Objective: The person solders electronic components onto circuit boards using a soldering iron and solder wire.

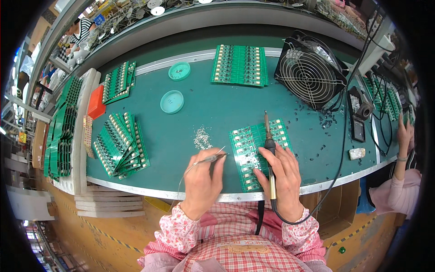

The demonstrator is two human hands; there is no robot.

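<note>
In my left hand point(201, 183) is a pair of thin metal tweezers point(209, 158), pinched between thumb and fingers, tips toward the board. A fine wire, possibly solder, trails down beside that hand. My right hand point(284, 179) is closed around a soldering iron point(270, 144) with a black and brass-coloured handle, its tip pointing away from me. Beneath the iron and my right fingers lies a green circuit board panel point(244, 147) with rows of small white parts; my hand hides part of it. Left of the panel, tiny pale parts point(202, 138) are heaped near my left hand.
Fanned circuit boards point(120, 145) lie at the left, beside a red box point(96, 102). Two turquoise dishes point(172, 102) and a board stack point(240, 65) are farther back. A black fan point(308, 75) stands right, near scattered black bits and an iron stand point(358, 115). A co-worker's hand point(403, 133) is far right.
</note>
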